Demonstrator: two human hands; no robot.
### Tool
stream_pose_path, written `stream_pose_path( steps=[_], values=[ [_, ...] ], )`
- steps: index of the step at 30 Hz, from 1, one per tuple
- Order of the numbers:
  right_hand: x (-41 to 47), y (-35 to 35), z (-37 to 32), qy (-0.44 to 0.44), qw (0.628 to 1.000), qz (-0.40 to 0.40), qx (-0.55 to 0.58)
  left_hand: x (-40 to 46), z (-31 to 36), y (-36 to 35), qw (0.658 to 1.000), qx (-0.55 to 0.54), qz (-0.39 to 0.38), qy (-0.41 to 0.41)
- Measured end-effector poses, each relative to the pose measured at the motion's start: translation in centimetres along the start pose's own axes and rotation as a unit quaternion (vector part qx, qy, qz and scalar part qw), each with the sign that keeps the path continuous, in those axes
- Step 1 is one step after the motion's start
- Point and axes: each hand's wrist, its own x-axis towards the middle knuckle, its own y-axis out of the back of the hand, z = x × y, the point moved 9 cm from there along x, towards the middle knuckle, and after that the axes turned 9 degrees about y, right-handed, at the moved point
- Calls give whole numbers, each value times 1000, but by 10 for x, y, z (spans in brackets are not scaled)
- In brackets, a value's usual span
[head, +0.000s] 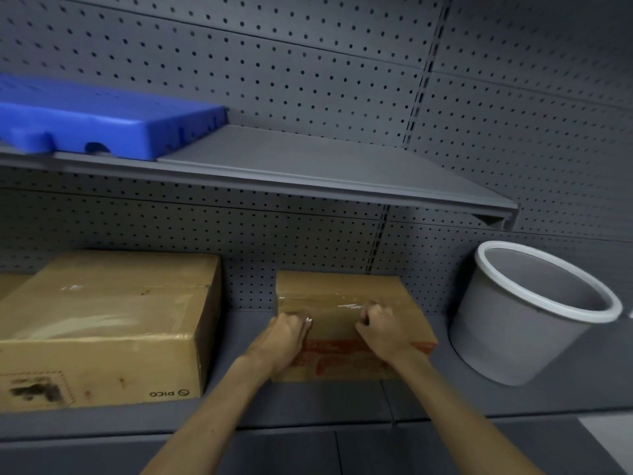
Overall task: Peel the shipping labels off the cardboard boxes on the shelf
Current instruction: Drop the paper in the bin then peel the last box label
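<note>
Atop the small box (pixel 346 293), curled fingers (pixel 306 320) of both hands rest.

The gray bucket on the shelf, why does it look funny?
The gray bucket is tipped over, leaning with its white-rimmed mouth facing up and sideways instead of standing upright, right of the small box. The big box also has a dark smudge on its front label.

"PICO" reads upside down on the large cardboard box (pixel 102 337); other print is illegible.
</note>
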Motion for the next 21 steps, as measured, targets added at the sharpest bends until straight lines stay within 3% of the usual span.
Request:
stream_pose_path(
  steps=[4, 12, 21],
  values=[
    [-1, -20, -32, 54, 997, -43, 36, 0, -1, 1, 1000, -9, 21, 1],
    [-10, 26, 18, -8, 998, -23, -64, -2, 8, 12, 994, -22, 108, -27],
    [-40, 126, 39, 81, 977, 148, -127, 20, 133, 4, 985, -45, 105, -133]
  ],
)
